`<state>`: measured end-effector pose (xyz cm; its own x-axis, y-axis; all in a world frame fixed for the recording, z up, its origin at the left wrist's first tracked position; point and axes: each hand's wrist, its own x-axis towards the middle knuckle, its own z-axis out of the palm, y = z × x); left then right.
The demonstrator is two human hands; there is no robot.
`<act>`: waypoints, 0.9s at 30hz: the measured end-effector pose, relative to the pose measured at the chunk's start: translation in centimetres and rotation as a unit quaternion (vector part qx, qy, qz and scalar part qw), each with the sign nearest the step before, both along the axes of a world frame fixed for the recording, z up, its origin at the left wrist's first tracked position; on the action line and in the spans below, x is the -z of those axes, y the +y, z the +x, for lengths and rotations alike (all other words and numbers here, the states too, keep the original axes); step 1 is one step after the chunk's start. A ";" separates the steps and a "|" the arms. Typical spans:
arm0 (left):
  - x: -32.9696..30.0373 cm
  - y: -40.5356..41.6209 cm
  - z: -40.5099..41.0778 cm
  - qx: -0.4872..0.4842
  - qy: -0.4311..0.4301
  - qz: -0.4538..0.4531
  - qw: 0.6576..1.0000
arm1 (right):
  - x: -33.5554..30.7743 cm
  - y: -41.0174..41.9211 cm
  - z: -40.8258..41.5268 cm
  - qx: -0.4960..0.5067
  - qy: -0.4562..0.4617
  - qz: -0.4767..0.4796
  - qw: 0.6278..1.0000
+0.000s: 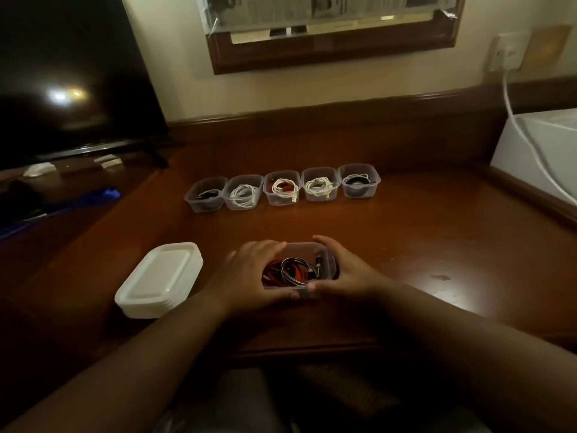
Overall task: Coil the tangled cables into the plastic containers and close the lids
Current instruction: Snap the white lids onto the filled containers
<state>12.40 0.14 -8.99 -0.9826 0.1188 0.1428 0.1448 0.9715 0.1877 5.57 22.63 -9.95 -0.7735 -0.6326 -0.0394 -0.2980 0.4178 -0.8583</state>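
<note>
Nearest the viewer, at 6 o'clock on the polished wooden desk (pixel 421 220), a clear plastic container (pixel 304 293) sits cradled between both hands. The left hand (pixel 249 270) curls around its 9 o'clock wall and the right hand (pixel 346 270) around its 3 o'clock wall, thumbs meeting on the near rim. Inside lie red and grey coiled cables (pixel 293 270), glossy and springy; no lid is fitted. The stack of lids (pixel 159 279), translucent white rounded rectangles with their long axis running toward 1 o'clock, lies at 9 o'clock of the grip, nearer the left hand. Farther off, at 12 o'clock, a row of five open containers (pixel 282 187) holds white and dark coils.
</note>
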 end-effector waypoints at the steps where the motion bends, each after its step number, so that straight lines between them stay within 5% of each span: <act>1: 0.4 0.1 0.1 -0.007 0.014 0.013 1.000 | 0.3 -0.1 0.1 -0.008 0.021 0.013 1.000; 7: 0.0 -0.6 0.2 -0.001 -0.063 0.131 0.989 | 1.0 -0.6 -0.3 0.032 0.064 0.034 0.997; 10: -0.6 -2.2 0.5 -0.065 0.014 0.195 0.979 | 1.0 -0.6 -0.2 0.033 0.068 0.038 0.996; 13: -1.5 -5.1 0.6 -0.224 0.096 0.067 0.968 | 0.7 -0.6 -0.3 0.035 0.066 0.035 0.997; 15: -1.9 -7.5 0.9 -0.272 0.073 0.002 0.959 | 0.6 -0.6 -0.4 0.036 0.070 0.037 0.996; 21: -2.1 -9.4 1.7 -0.275 0.023 0.023 0.961 | 0.7 -0.6 -0.3 0.039 0.085 0.043 0.995; 27: -3.3 -8.5 1.5 -0.250 -0.008 -0.055 0.967 | 0.7 -0.5 0.0 0.046 0.088 0.045 0.994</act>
<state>13.95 -8.40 -5.74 -0.9233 -0.3575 0.1405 -0.3497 0.9336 0.0776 5.60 22.10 -10.62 -0.8274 -0.5595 0.0484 -0.3978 0.5231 -0.7537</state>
